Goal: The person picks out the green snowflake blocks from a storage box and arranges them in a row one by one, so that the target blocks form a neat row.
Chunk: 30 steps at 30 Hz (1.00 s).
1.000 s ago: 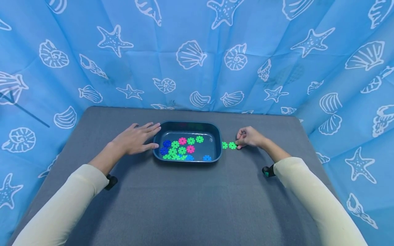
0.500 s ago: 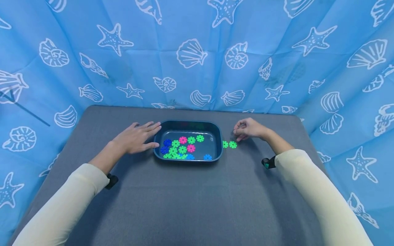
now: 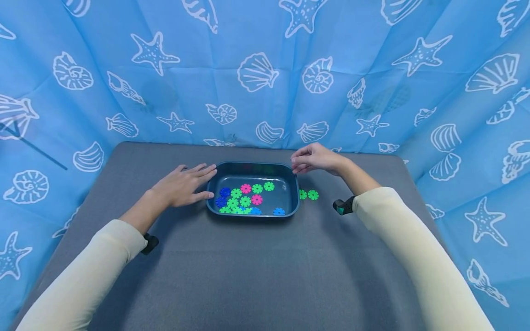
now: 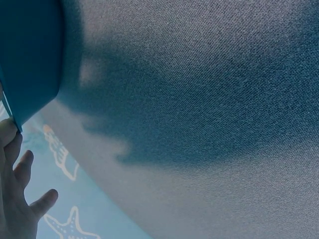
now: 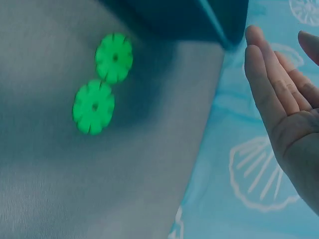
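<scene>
my left hand [image 3: 182, 186] lies spread on the left edge of the tub [image 3: 279, 197]; my right hand [image 3: 315, 158], fingers [image 5: 261, 84] together, is by its right edge. i guess i'm lining green discs [image 3: 313, 195] right of it; next needs reaching in.

We see a blue, shell-printed curtain [image 3: 265, 27] across the upper frame and a grey table [image 3: 265, 266] at lower centre.

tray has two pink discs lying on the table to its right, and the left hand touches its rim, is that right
Not quite: the two discs lying on the table to the tray's right are green, not pink, as the right wrist view shows. The left hand does touch its rim.
</scene>
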{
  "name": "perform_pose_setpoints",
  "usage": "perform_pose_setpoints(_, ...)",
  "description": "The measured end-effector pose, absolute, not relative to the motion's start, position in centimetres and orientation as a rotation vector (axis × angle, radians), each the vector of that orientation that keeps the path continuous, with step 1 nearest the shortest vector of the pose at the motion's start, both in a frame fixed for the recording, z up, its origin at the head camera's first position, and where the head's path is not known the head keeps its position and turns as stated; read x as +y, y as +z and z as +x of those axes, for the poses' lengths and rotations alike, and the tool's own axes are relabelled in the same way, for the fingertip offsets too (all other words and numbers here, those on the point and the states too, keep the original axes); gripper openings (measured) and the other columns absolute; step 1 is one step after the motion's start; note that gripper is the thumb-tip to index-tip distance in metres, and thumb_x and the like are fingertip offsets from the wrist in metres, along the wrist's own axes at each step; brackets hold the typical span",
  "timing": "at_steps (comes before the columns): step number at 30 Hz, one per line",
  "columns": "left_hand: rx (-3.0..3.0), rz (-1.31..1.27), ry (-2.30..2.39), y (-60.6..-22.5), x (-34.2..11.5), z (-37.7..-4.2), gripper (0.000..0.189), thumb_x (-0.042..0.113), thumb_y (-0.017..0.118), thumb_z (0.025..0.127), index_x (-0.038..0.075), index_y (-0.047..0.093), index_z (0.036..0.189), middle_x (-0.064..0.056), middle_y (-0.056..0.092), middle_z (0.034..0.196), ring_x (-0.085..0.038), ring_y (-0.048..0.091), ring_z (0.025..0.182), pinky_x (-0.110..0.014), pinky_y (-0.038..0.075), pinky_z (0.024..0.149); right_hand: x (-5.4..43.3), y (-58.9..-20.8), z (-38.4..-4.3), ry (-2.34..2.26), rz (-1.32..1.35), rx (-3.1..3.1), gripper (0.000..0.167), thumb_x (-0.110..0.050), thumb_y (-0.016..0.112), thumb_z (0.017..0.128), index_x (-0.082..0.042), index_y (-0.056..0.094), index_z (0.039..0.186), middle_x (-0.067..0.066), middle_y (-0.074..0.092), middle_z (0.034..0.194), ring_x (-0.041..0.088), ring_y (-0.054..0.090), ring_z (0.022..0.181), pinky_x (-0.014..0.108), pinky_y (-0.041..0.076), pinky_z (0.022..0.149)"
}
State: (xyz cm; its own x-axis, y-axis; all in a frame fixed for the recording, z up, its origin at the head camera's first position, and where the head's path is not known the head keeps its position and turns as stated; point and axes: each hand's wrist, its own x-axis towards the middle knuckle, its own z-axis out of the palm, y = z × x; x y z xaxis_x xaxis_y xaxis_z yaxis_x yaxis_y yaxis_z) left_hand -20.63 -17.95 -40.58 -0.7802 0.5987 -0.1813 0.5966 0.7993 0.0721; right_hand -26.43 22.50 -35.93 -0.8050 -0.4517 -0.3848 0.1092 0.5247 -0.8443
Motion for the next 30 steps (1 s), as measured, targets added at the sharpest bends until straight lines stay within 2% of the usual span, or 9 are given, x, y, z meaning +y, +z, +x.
perform_pose_setpoints(6,2.792,0.946,0.027,-40.4,-17.9,-20.6,0.078,0.056,0.051,0.099,0.010,0.029,0.157,-0.010,0.024,0.164,-0.035,0.024,0.149,-0.068,0.022,0.112,20.0,-36.3,-26.3,-1.225,-0.296,2.115,0.043,-0.016,0.055,0.103,0.012,0.052,0.136,0.032,0.060,0.129,0.036,0.063,0.116,0.045,0.050,0.099)
perform_pose_setpoints(15,2.793,0.954,0.022,-40.4,-17.8,-20.5,0.078,0.055,0.051,0.099,0.009,0.029,0.157,-0.010,0.024,0.163,-0.035,0.024,0.149,-0.068,0.022,0.112,17.5,-37.4,-26.0,-1.046,-0.346,2.116,0.050,-0.018,0.055,0.103,0.011,0.044,0.143,0.025,0.054,0.140,0.035,0.056,0.127,0.044,0.046,0.104)
perform_pose_setpoints(23,2.793,0.956,0.024,-40.4,-17.9,-20.4,0.077,0.055,0.052,0.099,0.009,0.029,0.157,-0.010,0.024,0.163,-0.035,0.024,0.149,-0.068,0.021,0.112,16.3,-38.1,-26.2,-0.910,-0.346,2.137,0.055,-0.024,0.056,0.103,0.008,0.042,0.146,0.022,0.053,0.143,0.034,0.052,0.132,0.042,0.046,0.105)
perform_pose_setpoints(30,2.791,0.950,0.018,-40.4,-17.8,-20.3,0.078,0.055,0.051,0.099,0.009,0.028,0.157,-0.010,0.024,0.163,-0.035,0.023,0.149,-0.068,0.020,0.112,15.6,-38.4,-26.1,-0.881,-0.332,2.107,0.054,-0.022,0.054,0.104,0.006,0.040,0.148,0.021,0.053,0.142,0.034,0.052,0.131,0.044,0.044,0.106)
